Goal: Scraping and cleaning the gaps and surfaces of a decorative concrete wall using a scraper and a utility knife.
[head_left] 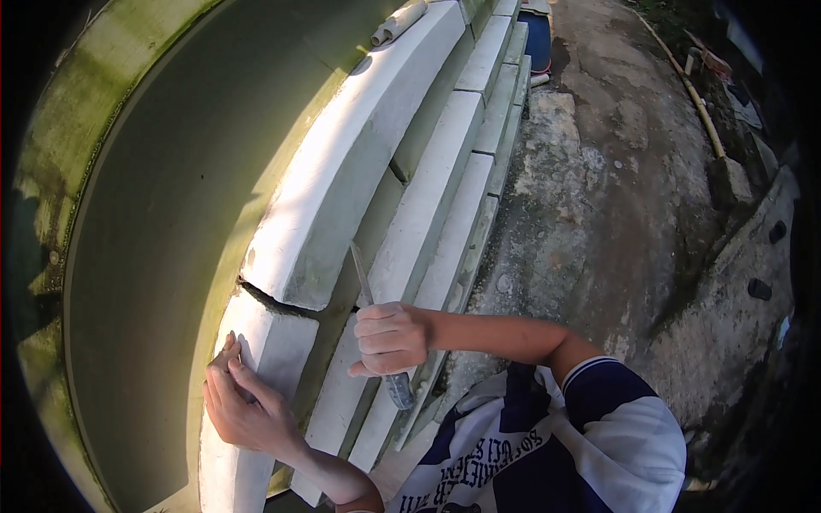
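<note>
My right hand (392, 338) is closed round the dark grey handle (399, 392) of a narrow tool that looks like a knife. Its slim, pointed blade (360, 269) sticks out past the fist, away from me, over the stepped white blocks. My left hand (248, 402) rests on the near white block (286, 342), thumb and fingers drawn together; whatever they pinch, if anything, is hidden. A dark, uneven gap (272, 301) parts this block from the long, curved white block (351, 145) beyond it.
Left of the blocks lies a dull green basin (162, 222) with a mossy outer rim (77, 145). Short grey tubes (399, 23) lie on the far block. To the right runs a rough path (616, 171), with a blue barrel (537, 43) and a long pole (693, 94).
</note>
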Demonstrator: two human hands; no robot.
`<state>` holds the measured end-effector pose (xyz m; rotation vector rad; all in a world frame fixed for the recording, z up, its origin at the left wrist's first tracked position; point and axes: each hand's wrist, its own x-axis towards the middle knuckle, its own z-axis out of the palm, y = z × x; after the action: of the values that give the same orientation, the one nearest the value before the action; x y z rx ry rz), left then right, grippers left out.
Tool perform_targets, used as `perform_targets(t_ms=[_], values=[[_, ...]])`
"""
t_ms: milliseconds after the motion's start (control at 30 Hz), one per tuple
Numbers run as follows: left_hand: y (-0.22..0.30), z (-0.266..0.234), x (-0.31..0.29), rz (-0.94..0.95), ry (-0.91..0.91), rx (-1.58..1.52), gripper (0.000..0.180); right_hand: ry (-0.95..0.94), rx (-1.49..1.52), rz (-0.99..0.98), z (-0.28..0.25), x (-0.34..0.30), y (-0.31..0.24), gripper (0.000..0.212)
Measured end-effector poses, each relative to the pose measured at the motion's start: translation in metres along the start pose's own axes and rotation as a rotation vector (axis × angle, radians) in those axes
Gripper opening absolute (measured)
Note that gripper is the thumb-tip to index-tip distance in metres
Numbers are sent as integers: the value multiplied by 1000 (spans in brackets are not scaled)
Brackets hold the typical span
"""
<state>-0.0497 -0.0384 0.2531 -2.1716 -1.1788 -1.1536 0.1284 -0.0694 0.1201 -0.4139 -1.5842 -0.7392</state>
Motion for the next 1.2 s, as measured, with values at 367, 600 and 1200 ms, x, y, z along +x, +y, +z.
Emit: perform_targets(t_ms=[367, 600, 1200], values=[[1, 0, 0, -6, -6, 15, 23, 35, -4, 76, -1, 4, -11, 35], [-2, 1, -1, 18, 6, 17, 23, 69, -2, 99, -5, 5, 1, 37], [-2, 0, -1, 1, -19, 24, 22, 878, 694, 823, -41, 29, -12, 19]])
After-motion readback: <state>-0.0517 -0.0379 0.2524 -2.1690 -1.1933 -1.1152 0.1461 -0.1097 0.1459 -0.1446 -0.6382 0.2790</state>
